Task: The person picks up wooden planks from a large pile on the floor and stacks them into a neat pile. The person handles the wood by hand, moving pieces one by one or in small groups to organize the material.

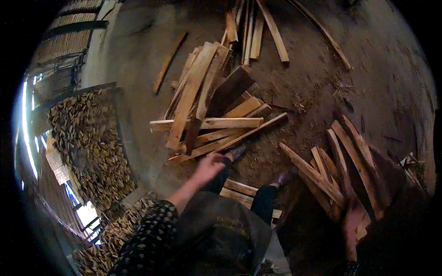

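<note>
My left hand (209,169) hovers by the near end of a loose pile of wooden planks (193,99), somewhat blurred. Its fingers look loosely bent and slightly apart, and nothing shows in them. On the right, my right hand (353,221) is closed around the near end of a wooden strip (340,154); shadow partly hides its fingers. More rough strips (315,177) fan out beside that hand, pointing away from me. A pale narrow board (225,123) lies crosswise over the pile, and a dark wide board (232,89) leans within it.
Further long strips (274,32) lie on the dirt floor (304,83) at the far side, with a single plank (169,64) to the left. Stacked split wood (92,147) stands along the left. Pale boards (239,188) lie between my legs.
</note>
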{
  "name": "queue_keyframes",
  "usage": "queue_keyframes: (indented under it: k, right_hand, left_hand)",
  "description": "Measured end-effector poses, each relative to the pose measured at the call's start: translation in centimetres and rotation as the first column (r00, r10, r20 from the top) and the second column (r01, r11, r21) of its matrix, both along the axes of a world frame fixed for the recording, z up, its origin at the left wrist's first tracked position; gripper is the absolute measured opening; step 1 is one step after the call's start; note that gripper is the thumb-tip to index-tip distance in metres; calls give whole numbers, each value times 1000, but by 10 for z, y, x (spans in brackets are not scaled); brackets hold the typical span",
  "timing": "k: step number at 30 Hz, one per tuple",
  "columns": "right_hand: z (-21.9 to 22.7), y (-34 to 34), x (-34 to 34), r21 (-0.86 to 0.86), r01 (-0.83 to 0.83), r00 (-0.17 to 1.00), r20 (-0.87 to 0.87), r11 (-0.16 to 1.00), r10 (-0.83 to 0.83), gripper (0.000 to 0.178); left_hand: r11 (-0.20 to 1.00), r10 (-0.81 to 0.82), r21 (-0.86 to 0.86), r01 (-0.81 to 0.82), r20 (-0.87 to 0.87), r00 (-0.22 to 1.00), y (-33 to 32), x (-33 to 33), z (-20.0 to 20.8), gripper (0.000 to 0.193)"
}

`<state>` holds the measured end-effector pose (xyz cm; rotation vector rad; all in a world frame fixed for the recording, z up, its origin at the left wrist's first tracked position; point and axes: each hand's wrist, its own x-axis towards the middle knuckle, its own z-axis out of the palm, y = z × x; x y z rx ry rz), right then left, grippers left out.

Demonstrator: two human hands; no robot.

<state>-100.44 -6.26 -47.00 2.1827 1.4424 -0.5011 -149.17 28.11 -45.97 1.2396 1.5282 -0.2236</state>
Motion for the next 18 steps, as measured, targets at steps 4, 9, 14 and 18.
queue_keyframes:
  k: [4,9,14,18]
  right_hand:
    - [30,36,4,97,42,976,-218,994,-20,41]
    - [95,53,-69,-174,713,445,-637,679,-630,40]
    - [144,110,-176,-419,635,43,-820,649,-571,58]
    - [79,103,-162,-130,555,127,-963,822,-238,48]
  left_hand:
    - [891,196,-438,-116,142,970,-54,80,10,44]
    - [694,454,-698,-178,231,861,-122,161,28,50]
    - [411,800,-817,-405,110,590,-149,208,75,53]
    - [509,759,-685,-521,71,647,-111,181,66,47]
